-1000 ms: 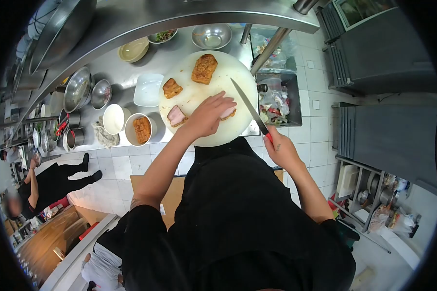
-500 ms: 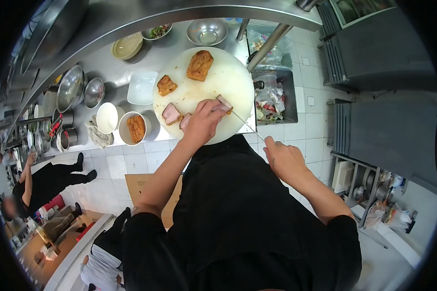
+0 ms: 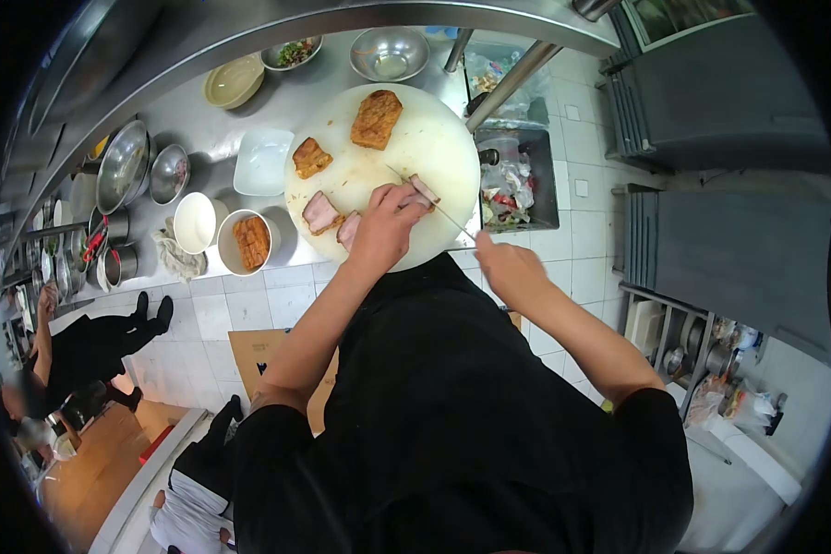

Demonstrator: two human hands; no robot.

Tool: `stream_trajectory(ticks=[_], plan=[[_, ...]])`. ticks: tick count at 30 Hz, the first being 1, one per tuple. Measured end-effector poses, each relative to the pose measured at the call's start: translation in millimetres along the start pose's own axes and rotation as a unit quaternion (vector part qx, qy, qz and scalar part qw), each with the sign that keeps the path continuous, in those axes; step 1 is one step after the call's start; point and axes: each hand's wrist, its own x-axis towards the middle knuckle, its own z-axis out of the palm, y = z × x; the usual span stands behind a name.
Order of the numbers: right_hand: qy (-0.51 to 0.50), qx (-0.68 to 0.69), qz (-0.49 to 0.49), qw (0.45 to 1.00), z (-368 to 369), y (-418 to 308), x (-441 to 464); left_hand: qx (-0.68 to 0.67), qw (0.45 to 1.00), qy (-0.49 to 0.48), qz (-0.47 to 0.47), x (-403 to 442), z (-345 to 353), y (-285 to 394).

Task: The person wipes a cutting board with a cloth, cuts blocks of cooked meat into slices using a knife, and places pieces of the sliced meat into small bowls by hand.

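Note:
On the round white cutting board (image 3: 342,120), my left hand (image 3: 384,226) presses its bent fingers on a piece of roasted meat (image 3: 423,190). My right hand (image 3: 511,270) grips the handle of a knife (image 3: 456,223), whose thin blade lies across that meat beside my left fingertips. Under and beside my left wrist is a cut piece of meat (image 3: 348,230), and another pale-sided piece (image 3: 320,212) sits to its left. A small browned piece (image 3: 311,158) and a larger browned block (image 3: 376,119) rest farther back on the board.
Left of the board are a square white dish (image 3: 262,162), a white bowl holding browned meat (image 3: 250,242), another white bowl (image 3: 196,223) and a cloth (image 3: 177,256). Metal bowls (image 3: 390,54) stand behind. A bin with refuse (image 3: 515,180) is at right; a person (image 3: 83,342) stands at far left.
My left fingers have gone from flat to bent on the meat, with a cut piece now by the wrist. The knife has moved left from the board's right edge onto the meat.

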Motion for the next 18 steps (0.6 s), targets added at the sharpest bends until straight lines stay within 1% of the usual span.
stream_trajectory(ticks=[1, 3, 5, 8, 10, 11, 13, 17, 18], plan=[[0.033, 0.016, -0.035, 0.999, 16, 9, 14, -0.003, 1.0, 0.0, -0.004, -1, 0, 0], [0.042, 0.018, -0.038, 0.998, 13, 7, 28, -0.002, 1.0, 0.002, -0.009, -1, -2, -2], [0.05, 0.028, -0.036, 0.998, 15, 5, 29, -0.008, 1.0, -0.009, 0.006, -2, -4, -3], [0.063, 0.015, -0.063, 0.996, 1, 5, 23, -0.005, 1.0, 0.002, 0.018, -4, -6, -4], [0.119, 0.029, -0.07, 0.99, -15, -8, 8, 0.0, 1.0, 0.012, 0.012, -5, -14, 2], [0.119, 0.03, -0.071, 0.99, -21, -12, 0, 0.003, 1.0, 0.023, 0.012, -5, -17, 3], [0.045, -0.006, -0.027, 0.999, -31, -16, -18, 0.014, 0.999, 0.025, 0.016, -5, -15, -3], [0.024, -0.008, -0.014, 1.0, -41, -23, -50, 0.024, 0.999, 0.023, 0.008, -5, -11, -5], [-0.005, -0.008, 0.004, 1.0, -47, -27, -56, 0.023, 0.999, 0.023, 0.007, -5, -10, -5]])
